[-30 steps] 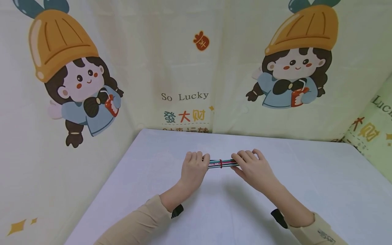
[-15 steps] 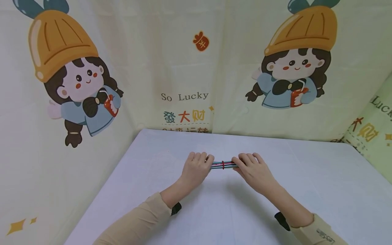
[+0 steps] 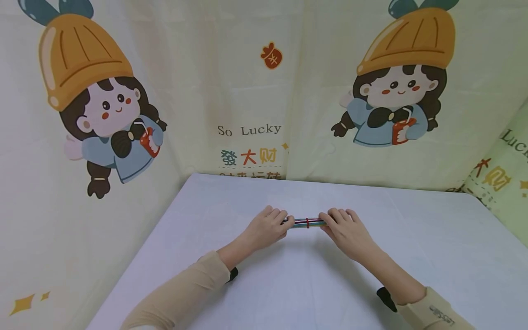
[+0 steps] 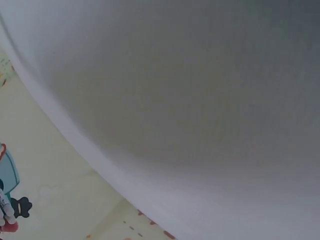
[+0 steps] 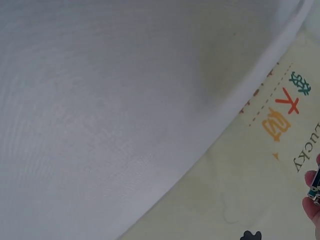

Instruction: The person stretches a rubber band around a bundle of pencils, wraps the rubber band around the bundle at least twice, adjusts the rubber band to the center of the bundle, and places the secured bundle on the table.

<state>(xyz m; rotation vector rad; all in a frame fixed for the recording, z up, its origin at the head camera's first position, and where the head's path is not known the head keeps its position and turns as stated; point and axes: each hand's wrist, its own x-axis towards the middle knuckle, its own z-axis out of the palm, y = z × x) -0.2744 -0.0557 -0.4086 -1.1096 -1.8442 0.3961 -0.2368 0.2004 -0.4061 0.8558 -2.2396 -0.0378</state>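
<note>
A bundle of slim, multicoloured pencils (image 3: 298,223) is held level above the white table, bound at its middle by a red rubber band (image 3: 307,223). My left hand (image 3: 268,228) grips its left end, fingers curled round it. At the other end my right hand (image 3: 347,233) holds the bundle between thumb and fingers. Both ends are hidden by the hands in the head view. The right wrist view catches fingertips (image 5: 311,206) and pencil ends (image 5: 315,194) at its right edge.
A white cloth covers the table (image 3: 305,284). Behind it hangs a cream curtain (image 3: 189,91) printed with cartoon figures and lettering. The table's far edge runs just beyond the hands.
Both hands and the bundle have shifted a little to the right. The left wrist has turned, and different pencil colours now face the head view.
</note>
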